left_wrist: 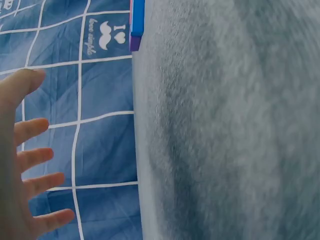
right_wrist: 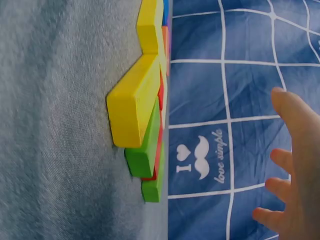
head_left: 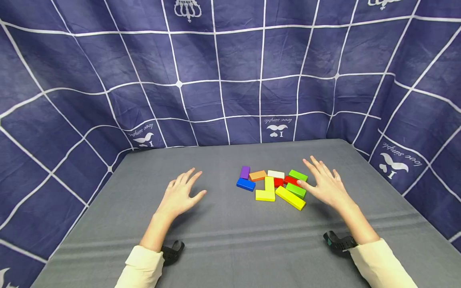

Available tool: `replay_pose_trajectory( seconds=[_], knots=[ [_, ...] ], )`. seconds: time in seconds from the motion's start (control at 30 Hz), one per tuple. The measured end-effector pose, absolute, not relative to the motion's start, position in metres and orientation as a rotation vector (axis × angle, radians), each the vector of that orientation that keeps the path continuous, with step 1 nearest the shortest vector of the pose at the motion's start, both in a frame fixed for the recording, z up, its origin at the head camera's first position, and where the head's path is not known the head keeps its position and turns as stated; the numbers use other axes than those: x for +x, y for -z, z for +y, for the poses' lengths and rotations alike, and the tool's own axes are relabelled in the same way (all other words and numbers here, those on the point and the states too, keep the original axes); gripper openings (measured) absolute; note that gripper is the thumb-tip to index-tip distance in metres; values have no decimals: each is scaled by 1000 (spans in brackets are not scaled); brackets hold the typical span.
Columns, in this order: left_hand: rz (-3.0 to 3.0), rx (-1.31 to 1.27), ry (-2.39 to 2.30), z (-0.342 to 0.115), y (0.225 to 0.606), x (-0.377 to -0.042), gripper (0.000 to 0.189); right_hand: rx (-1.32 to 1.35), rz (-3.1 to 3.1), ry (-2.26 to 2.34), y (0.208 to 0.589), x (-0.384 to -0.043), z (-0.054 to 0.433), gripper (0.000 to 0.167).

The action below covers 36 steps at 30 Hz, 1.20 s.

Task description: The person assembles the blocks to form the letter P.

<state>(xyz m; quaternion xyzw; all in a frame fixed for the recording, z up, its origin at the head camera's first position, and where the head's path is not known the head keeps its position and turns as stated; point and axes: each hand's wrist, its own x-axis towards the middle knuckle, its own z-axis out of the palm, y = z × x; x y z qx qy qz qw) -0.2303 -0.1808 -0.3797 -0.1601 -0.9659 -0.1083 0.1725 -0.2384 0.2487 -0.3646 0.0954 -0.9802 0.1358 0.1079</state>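
Several coloured blocks lie in a loose cluster on the grey cloth. In the head view a purple block (head_left: 245, 172), a blue block (head_left: 246, 184) and an orange block (head_left: 257, 176) form its left side. A white block (head_left: 275, 174) is at the back, with yellow blocks in front, among them a long yellow block (head_left: 290, 198). Red and green blocks, such as the green block (head_left: 296, 190), lie on the right. My left hand (head_left: 180, 196) hovers left of the cluster, fingers spread, holding nothing. My right hand (head_left: 325, 186) hovers at the right edge, fingers extended, also holding nothing.
A grey cloth (head_left: 223, 240) covers the table. Dark blue curtains (head_left: 237, 96) with white lines hang behind it and at both sides. Black bands (head_left: 173, 252) are worn at both wrists, beside cream sleeves.
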Motion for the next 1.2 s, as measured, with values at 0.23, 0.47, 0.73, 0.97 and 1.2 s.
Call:
replay_pose_trajectory(
  seconds=[0.23, 0.47, 0.73, 0.97, 1.2],
  knots=[
    [-2684, -483, 353, -168, 380, -229, 47, 280, -2847, -462, 367, -230, 243, 73],
    [-2661, -467, 368, -153, 382, -228, 27, 283, -2777, -533, 380, -222, 232, 58],
    [-2583, -410, 431, -139, 384, -229, 19, 239, -2761, -606, 395, -215, 221, 47],
    [-2549, -286, 561, -123, 385, -230, 19, 235, -2763, -649, 407, -213, 213, 43],
    [-2598, -222, 668, -101, 389, -229, 21, 272, -2759, -593, 416, -212, 209, 42]
  ],
)
